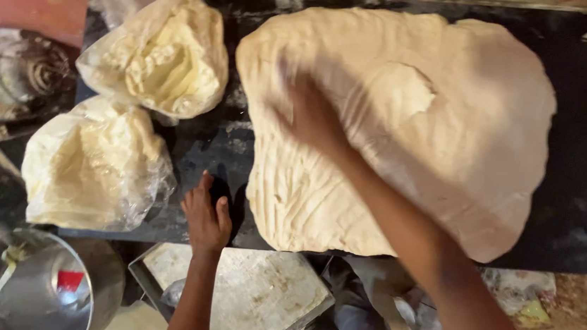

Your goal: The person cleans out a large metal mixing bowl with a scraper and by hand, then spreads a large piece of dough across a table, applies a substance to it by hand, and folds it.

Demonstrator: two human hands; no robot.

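One wide sheet of dough lies spread over the dark bench, and two plastic bags of pale dough sit just beside its left side, one behind the other. The right hand presses flat on the sheet's left part, fingers blurred and spread, gripping nothing. The left hand rests on the bench's near edge between the nearer bag and the sheet, fingers open and loose, holding nothing. The sheet reaches the near edge; bare bench remains to the right. Below stand one metal pot and one floured tray.
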